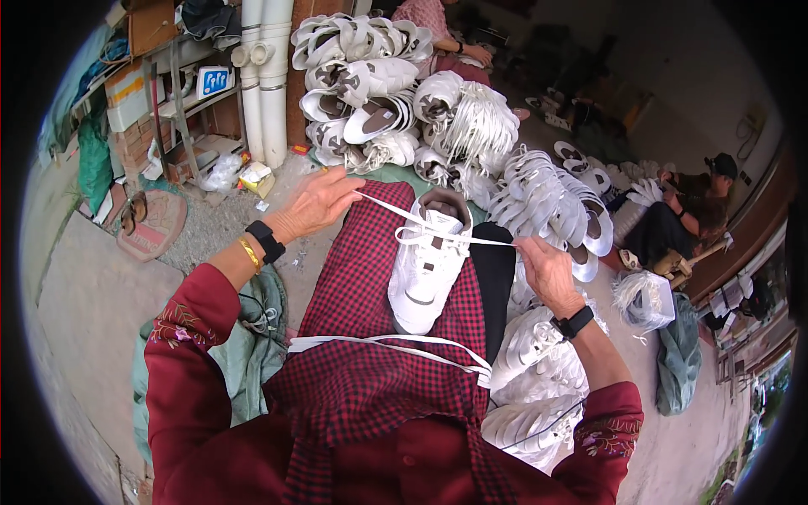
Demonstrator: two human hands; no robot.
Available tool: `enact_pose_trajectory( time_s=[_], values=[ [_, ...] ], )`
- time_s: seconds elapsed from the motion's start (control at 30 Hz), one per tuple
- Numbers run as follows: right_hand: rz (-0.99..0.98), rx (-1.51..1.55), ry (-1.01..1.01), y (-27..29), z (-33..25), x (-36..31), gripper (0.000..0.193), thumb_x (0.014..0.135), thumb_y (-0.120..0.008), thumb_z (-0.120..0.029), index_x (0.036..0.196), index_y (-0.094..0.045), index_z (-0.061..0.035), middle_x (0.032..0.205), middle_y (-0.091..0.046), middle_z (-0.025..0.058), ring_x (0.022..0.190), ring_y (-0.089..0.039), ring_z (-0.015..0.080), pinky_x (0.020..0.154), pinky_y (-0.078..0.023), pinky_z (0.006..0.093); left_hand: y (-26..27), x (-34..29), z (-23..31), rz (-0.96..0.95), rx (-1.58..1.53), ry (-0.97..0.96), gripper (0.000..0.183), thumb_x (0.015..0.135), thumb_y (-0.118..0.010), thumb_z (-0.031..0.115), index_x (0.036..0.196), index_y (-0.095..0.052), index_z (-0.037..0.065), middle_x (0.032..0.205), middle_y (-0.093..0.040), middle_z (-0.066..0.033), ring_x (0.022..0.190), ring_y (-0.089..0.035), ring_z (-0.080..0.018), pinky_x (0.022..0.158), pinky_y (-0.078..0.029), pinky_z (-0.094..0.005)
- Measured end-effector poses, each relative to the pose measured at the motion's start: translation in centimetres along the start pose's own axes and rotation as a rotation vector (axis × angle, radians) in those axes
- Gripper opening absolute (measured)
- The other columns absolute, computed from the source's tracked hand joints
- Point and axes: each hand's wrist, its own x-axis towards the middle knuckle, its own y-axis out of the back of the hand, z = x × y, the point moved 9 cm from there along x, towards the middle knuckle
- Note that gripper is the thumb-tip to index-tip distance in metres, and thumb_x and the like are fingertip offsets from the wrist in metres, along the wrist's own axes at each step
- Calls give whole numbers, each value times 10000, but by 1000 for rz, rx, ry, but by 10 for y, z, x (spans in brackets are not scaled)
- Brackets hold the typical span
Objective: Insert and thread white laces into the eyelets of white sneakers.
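A white sneaker (417,284) lies on the red-and-black checked apron (345,295) over my lap, its toe toward me. Its white shoelace (389,207) is crossed over the tongue and drawn out to both sides. My left hand (324,204) pinches one lace end, up and left of the shoe opening. On the other side my right hand (547,273) grips the other end, a little lower. Both stretches of lace look taut, with a loop near the shoe's collar. Several loose white laces (404,340) lie across the apron below the toe.
Stacked white shoes (370,118) rise ahead of me, and more shoes (539,421) lie at my right. White pipes (273,93) and a cluttered shelf (189,105) stand at the left. Two people sit farther off. A white bin of laces (646,300) stands at the right.
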Motion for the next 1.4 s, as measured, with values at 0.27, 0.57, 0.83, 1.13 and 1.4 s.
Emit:
enact_pose_trajectory(
  time_s=[0.27, 0.57, 0.83, 1.13, 1.4],
  values=[
    [42, -47, -109, 38, 49, -22, 120, 899, -584, -50, 1016, -609, -58, 875, -649, 160, 749, -643, 382, 631, -509, 440, 14, -32, -39, -104, 382, -43, 191, 907, -618, 177, 1071, -558, 99, 896, -524, -99, 827, -581, -299, 737, -483, -399],
    [121, -298, -187, 87, 52, -18, 138, 847, -579, 18, 946, -662, -27, 931, -551, 111, 884, -564, 304, 755, -495, 399, 8, -57, -98, 2, 308, 312, 218, 910, -485, 65, 1116, -554, 80, 1007, -588, -157, 932, -618, -382, 767, -506, -456],
    [333, 1020, -590, 4, 28, -6, 129, 922, -672, -69, 1034, -720, -25, 872, -707, 20, 717, -641, 82, 611, -508, 220, -14, 14, -22, 122, 269, 123, 262, 815, -582, 9, 1046, -703, 39, 948, -516, -149, 902, -520, -344, 846, -439, -412],
    [50, 1099, -542, -68, 0, 30, 69, 849, -744, -50, 891, -715, -2, 768, -712, 39, 681, -646, 66, 607, -527, 219, -88, 93, 93, -266, -452, 51, 169, 796, -614, 35, 921, -727, 15, 782, -617, -146, 683, -606, -271, 617, -470, -369],
    [-67, 1096, -509, -75, 4, 31, 239, 774, -778, -37, 916, -586, -32, 682, -615, -26, 604, -552, 37, 550, -442, 218, -96, 90, 90, -323, -553, 146, 179, 778, -614, 47, 916, -720, 5, 807, -633, -150, 678, -615, -262, 602, -471, -365]
  ],
)
